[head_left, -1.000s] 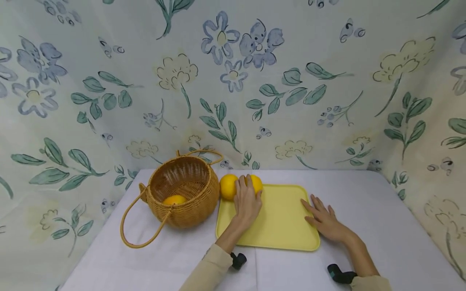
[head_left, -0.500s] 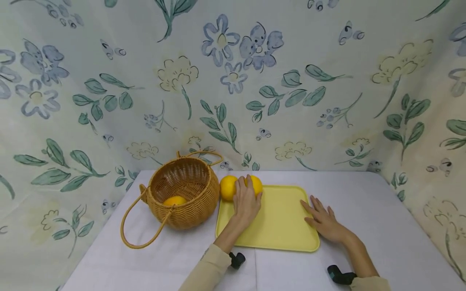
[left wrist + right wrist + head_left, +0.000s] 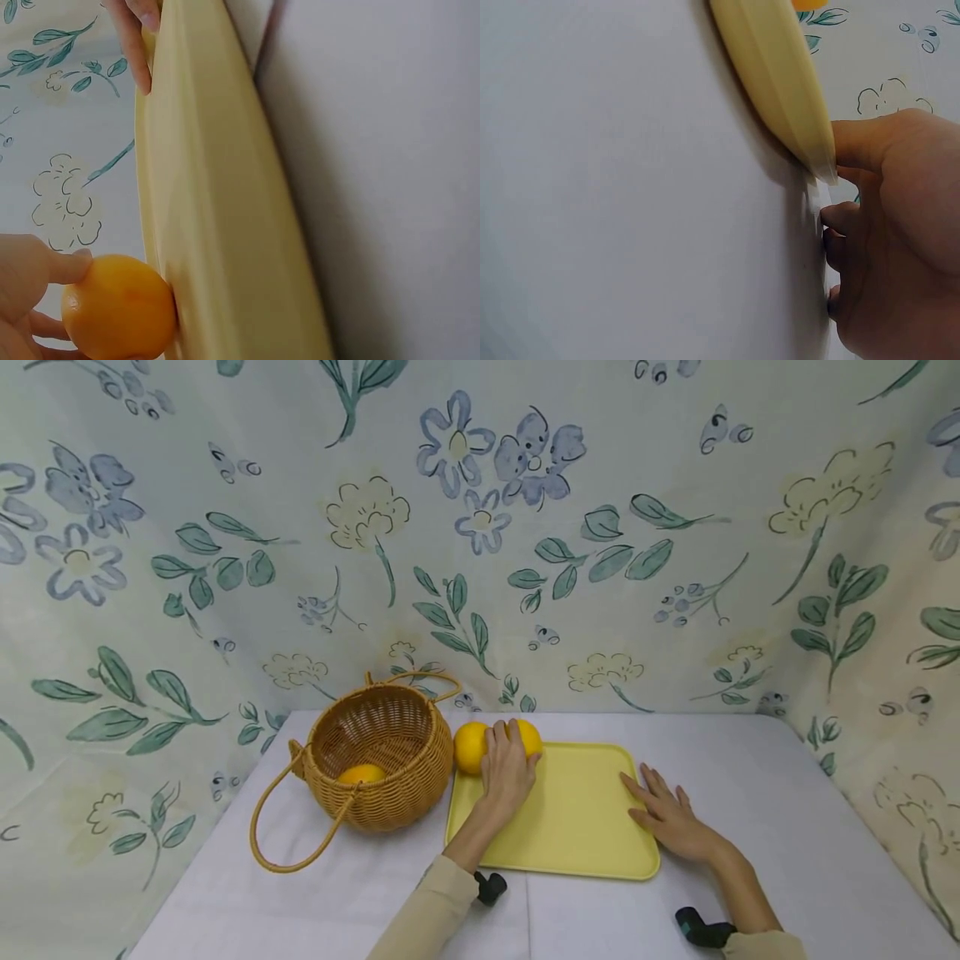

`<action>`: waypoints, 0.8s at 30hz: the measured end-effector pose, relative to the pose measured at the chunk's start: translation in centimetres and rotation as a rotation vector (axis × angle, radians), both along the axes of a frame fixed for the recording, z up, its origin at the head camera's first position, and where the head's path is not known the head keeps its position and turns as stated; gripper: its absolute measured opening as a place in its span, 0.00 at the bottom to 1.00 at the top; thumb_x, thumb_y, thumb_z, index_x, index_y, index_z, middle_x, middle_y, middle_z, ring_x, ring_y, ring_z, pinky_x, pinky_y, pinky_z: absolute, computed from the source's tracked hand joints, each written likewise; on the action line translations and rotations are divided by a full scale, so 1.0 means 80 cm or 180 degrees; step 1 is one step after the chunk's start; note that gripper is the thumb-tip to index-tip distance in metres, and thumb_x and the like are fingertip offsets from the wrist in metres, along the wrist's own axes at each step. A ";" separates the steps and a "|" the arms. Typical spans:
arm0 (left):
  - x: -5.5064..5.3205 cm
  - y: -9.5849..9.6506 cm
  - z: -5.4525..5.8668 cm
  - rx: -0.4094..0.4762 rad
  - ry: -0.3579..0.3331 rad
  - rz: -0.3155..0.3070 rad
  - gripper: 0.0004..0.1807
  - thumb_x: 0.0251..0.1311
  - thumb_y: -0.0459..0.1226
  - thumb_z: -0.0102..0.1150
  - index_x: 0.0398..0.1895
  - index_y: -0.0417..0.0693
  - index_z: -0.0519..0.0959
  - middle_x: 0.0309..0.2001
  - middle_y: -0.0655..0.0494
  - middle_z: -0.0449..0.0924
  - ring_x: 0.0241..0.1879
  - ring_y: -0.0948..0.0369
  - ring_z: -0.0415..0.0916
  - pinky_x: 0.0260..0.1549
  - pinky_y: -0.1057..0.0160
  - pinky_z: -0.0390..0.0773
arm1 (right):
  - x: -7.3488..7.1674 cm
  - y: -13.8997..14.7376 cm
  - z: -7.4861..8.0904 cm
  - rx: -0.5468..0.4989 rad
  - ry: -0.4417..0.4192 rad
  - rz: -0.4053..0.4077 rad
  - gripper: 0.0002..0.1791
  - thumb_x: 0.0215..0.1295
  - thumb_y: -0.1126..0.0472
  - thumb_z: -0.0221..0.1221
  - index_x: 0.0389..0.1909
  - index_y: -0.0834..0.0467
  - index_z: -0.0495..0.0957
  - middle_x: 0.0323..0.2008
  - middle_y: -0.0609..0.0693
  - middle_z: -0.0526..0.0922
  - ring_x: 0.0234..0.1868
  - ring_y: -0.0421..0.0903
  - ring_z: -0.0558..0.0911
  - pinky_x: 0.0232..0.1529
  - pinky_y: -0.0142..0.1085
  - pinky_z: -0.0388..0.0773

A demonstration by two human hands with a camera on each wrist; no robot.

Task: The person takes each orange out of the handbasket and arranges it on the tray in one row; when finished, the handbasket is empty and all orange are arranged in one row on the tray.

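My left hand [image 3: 507, 777] grips an orange [image 3: 529, 737] at the back left of a yellow tray [image 3: 588, 810]. In the left wrist view the thumb and fingers curl around that orange [image 3: 120, 307], which touches the tray. Just left of it sits a second orange [image 3: 469, 748], partly behind my fingers. My right hand [image 3: 671, 818] rests at the tray's right edge with its fingers spread. The right wrist view has the thumb against the tray's rim [image 3: 787, 82] and the other fingertips down on the table.
A wicker basket [image 3: 408, 789] stands to the left of the tray, close against it, with one orange [image 3: 363, 774] inside. One looped handle [image 3: 258, 827] hangs out toward the front left. A white cloth [image 3: 765, 777] covers the table, and a floral curtain [image 3: 555, 627] hangs behind.
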State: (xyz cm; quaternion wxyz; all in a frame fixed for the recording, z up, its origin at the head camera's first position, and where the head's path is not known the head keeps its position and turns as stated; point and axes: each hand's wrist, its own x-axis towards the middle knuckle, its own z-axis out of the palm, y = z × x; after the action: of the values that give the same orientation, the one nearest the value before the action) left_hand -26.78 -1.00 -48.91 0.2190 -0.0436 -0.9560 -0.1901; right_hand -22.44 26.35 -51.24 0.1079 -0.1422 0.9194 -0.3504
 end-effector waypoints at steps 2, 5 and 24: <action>-0.001 0.001 0.000 0.0023 -0.0014 0.0003 0.38 0.61 0.46 0.74 0.69 0.36 0.72 0.60 0.39 0.74 0.56 0.48 0.73 0.31 0.59 0.86 | 0.000 0.000 0.000 -0.0005 0.0003 0.0000 0.37 0.79 0.49 0.53 0.79 0.64 0.57 0.80 0.74 0.38 0.80 0.75 0.33 0.72 0.73 0.19; -0.001 0.000 0.000 0.0091 -0.0014 -0.0009 0.37 0.61 0.46 0.73 0.70 0.40 0.73 0.61 0.39 0.74 0.57 0.48 0.73 0.31 0.57 0.86 | 0.001 0.000 0.001 0.0000 0.0012 0.0000 0.37 0.79 0.49 0.53 0.79 0.64 0.57 0.80 0.74 0.39 0.80 0.75 0.33 0.72 0.73 0.19; 0.003 -0.004 0.004 0.0193 -0.0166 -0.0103 0.36 0.65 0.45 0.70 0.73 0.43 0.71 0.66 0.37 0.71 0.61 0.47 0.71 0.30 0.56 0.86 | -0.003 0.000 -0.007 -0.0030 -0.0002 -0.0001 0.37 0.79 0.50 0.53 0.79 0.64 0.57 0.81 0.74 0.38 0.80 0.74 0.33 0.73 0.72 0.18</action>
State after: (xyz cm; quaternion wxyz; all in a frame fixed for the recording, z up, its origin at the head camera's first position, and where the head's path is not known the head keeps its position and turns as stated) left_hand -26.53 -1.33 -48.60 0.1922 -0.0475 -0.9544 -0.2236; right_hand -22.66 26.38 -51.76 0.1075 -0.1424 0.9178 -0.3547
